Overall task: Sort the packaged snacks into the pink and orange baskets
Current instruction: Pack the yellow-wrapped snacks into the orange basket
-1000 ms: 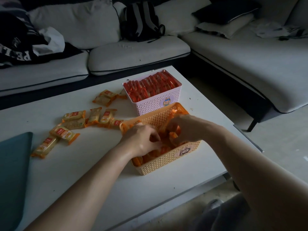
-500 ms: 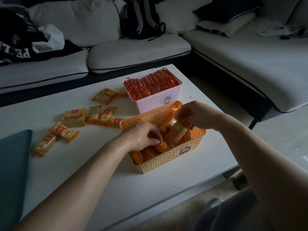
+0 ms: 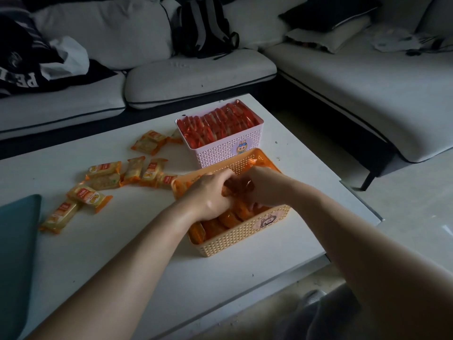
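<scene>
Head view, left to right; we log a dark teal pad [image 3: 17,253] at the table's left edge, lying flat on the white table [image 3: 122,261]; next to it we count a loose scatter of yellow-orange snack packets [image 3: 103,169] lying flat on the tabletop, two more of them [image 3: 149,142] just left of the pink basket; none of these touch a hand. Our left hand [image 3: 210,192] reaches over the near-left rim into the orange basket [image 3: 245,238], fingers curled down among the orange packets [image 3: 228,220] packed inside; whether it has hold of one we cannot tell, the fingertips being hidden. Our right hand [image 3: 263,187] sits just beside it, inside the same basket, fingers bent and pressed on the packets; grip likewise unclear. The two hands nearly touch. Behind and touching the orange basket stands the pink basket [image 3: 220,153], filled with upright red packets [image 3: 215,126] in tight rows. Beyond the table we note a pale sofa [image 3: 196,72] with a dark backpack [image 3: 203,28] on it.
</scene>
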